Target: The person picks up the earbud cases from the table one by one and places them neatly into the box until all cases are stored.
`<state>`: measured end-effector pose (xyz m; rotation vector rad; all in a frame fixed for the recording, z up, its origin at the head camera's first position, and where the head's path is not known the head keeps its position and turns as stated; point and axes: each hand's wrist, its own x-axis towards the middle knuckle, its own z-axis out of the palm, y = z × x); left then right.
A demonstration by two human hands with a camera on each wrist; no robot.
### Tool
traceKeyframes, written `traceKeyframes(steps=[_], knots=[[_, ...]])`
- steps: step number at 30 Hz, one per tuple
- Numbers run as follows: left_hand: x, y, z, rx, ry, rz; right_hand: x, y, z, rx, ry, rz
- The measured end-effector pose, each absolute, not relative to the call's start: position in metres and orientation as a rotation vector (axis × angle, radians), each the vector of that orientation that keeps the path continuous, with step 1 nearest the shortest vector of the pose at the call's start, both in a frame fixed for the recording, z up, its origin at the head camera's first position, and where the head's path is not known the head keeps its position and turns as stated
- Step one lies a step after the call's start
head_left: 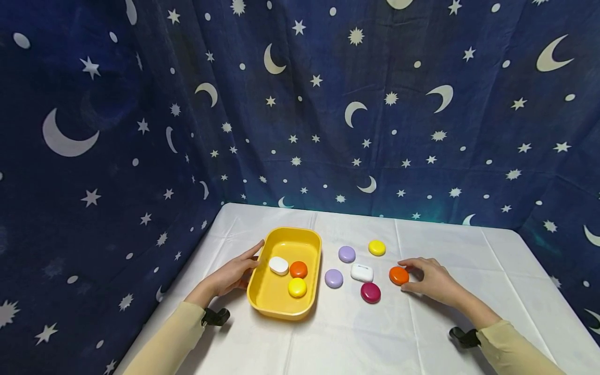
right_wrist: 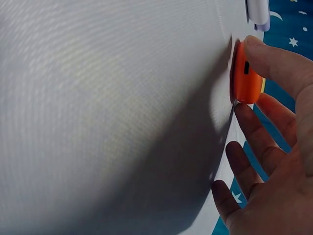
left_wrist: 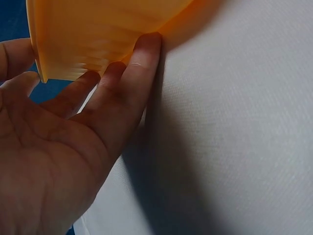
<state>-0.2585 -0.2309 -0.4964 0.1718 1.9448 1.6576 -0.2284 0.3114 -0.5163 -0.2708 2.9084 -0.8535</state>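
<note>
- Fingers of the left hand point(head_left: 233, 273) were extended, not clenched, and laid against the outer left side of the yellow tray point(head_left: 274, 299), which was set on the white-covered bench point(head_left: 450, 245).
- Inside the tray, a white oval piece point(head_left: 278, 265) was seen at the left, with a yellow round piece point(head_left: 297, 287) and an orange round piece point(head_left: 298, 269) just beside it, the yellow one being placed nearer the front.
- Right of the tray, two lilac pieces point(head_left: 334, 278) were laid, one set farther back.
- Next, a white rounded block point(head_left: 362, 273) was seen, with a crimson piece point(head_left: 371, 292) placed just in front.
- Farther back, another yellow piece point(head_left: 377, 247) was laid.
- At the far right of the group, an orange disc point(head_left: 399, 275) was pinched at its edges by the thumb and fingers of the right hand point(head_left: 433, 281); whether the bench was touched by it could not be told.
</note>
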Motion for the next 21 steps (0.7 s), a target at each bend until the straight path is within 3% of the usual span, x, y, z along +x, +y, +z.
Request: traceKeyframes(steps=[21], knots=[[-0.2571,-0.232,-0.497,0.183,1.93,1.669,-0.2305,0.3086,-0.5159,-0.252,2.905,-0.831]])
